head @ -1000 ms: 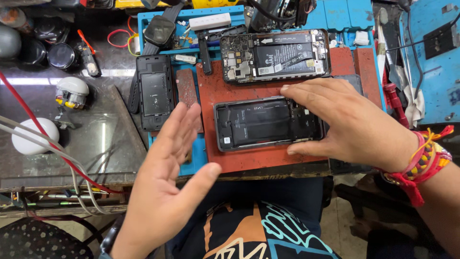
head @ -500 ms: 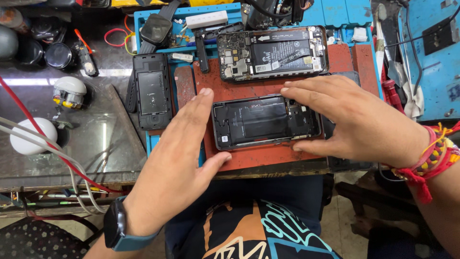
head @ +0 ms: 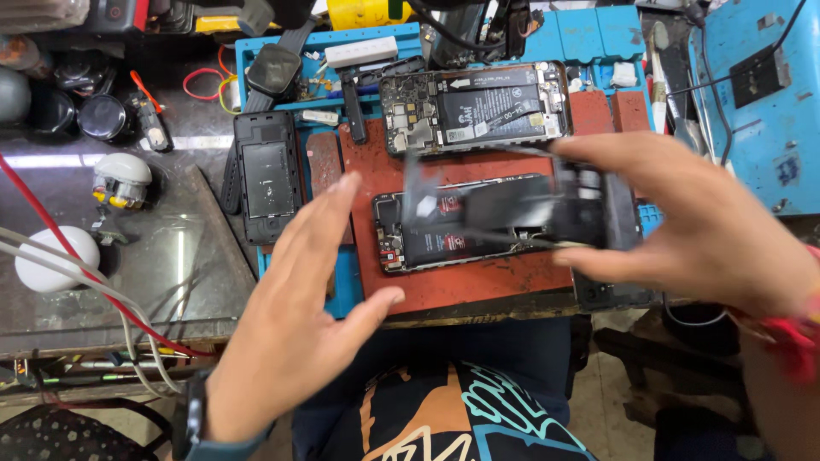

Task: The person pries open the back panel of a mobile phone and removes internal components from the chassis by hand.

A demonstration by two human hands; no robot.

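Since half a second ago, the right hand point(head: 709, 230) has lifted a dark, motion-blurred panel point(head: 530, 209) off the opened phone point(head: 444, 235), pinching its right end between thumb and fingers. The left hand point(head: 295, 316) has drawn back, fingers spread, holding nothing. Beneath the grip lies the red work mat point(head: 478, 286); beyond it, a second opened phone point(head: 474, 107) on a blue tray point(head: 589, 34). Left of the grip is a cluttered glass-topped bench point(head: 128, 273).
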